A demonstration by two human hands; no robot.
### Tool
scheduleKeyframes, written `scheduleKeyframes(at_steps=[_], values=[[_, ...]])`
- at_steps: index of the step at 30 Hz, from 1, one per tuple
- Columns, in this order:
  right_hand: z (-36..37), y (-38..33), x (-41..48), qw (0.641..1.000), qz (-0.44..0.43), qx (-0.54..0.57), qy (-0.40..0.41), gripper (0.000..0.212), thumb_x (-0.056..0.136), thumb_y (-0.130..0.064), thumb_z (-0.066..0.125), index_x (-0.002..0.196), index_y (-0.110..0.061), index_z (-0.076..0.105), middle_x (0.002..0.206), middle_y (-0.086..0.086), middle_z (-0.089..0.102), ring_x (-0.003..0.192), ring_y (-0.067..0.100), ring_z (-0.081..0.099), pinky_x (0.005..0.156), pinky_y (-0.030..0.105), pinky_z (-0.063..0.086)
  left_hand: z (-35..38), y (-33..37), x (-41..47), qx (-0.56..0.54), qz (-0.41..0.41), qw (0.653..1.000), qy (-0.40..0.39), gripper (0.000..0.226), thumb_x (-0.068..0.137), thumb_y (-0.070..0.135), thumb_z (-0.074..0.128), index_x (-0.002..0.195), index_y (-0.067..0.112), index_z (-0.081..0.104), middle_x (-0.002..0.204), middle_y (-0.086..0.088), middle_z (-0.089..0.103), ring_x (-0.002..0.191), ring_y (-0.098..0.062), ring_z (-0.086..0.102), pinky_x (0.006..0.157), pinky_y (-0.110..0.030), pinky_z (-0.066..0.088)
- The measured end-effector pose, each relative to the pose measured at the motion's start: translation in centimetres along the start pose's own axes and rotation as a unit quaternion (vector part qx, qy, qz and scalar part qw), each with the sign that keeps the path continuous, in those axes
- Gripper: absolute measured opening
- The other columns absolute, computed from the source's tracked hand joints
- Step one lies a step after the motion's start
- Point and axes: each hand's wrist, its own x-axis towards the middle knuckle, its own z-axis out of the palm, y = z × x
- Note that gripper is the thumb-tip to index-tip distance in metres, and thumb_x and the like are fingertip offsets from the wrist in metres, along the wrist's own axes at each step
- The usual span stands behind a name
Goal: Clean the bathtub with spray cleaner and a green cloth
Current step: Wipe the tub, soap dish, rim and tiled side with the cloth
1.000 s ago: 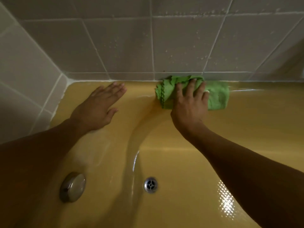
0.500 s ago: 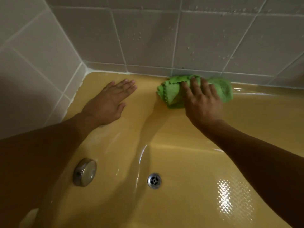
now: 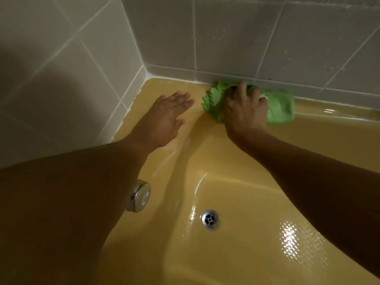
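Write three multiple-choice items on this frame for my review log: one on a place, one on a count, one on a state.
1. Where is the green cloth?
A. Over the drain
B. On the bathtub ledge, against the tiled wall
C. On the overflow cap

2. How many round metal fittings show in the bathtub?
A. One
B. Two
C. Four

3. What is the left hand doing?
A. Holding a spray bottle
B. Gripping the green cloth
C. Lying open, fingers straight, holding nothing

Answers:
1 B: the green cloth sits under the right hand at the foot of the tiled wall.
2 B: only the drain and the overflow cap show.
3 C: its palm faces down near the bathtub corner with nothing in it.
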Motion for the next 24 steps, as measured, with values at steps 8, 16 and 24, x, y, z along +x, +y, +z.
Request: scheduleKeyframes(at_steps=[8, 16, 24], values=[[-0.4, 2.4, 0.2, 0.994, -0.091, 0.053, 0.017, 0.042, 0.099, -0.022, 0.053, 0.141, -0.014, 0.047, 0.133, 0.014, 0.046, 0.116, 0.037, 0.049, 0.079, 0.045, 0.050, -0.2, 4.5, -2.8, 0.065, -0.193, 0.979, -0.004, 0.075, 0.101, 0.008, 0.052, 0.164, 0.026, 0.015, 0.172, 0.003, 0.011, 0.159, -0.019, 0.007, 0.128, -0.048, 0.009], [1.7, 3.4, -1.6, 0.984, -0.174, -0.032, -0.007, 0.088, 0.100, -0.051, 0.045, 0.161, -0.025, -0.012, 0.165, 0.022, 0.011, 0.146, 0.054, 0.018, 0.118, 0.061, 0.025, -0.4, 7.9, -4.9, 0.121, -0.398, 0.909, 0.001, 0.090, 0.097, 0.007, 0.057, 0.164, 0.034, 0.003, 0.173, 0.007, 0.004, 0.159, -0.025, 0.003, 0.122, -0.067, 0.013], [-1.2, -2.1, 1.0, 0.966, -0.242, -0.090, -0.020, 0.073, 0.103, -0.030, 0.039, 0.162, -0.014, -0.001, 0.159, 0.026, 0.026, 0.138, 0.054, 0.033, 0.108, 0.058, 0.040, 0.0, 8.5, -5.7, 0.122, -0.438, 0.890, 0.028, 0.085, 0.098, 0.006, 0.053, 0.164, 0.037, 0.008, 0.172, 0.010, 0.005, 0.159, -0.023, 0.002, 0.118, -0.074, 0.008]])
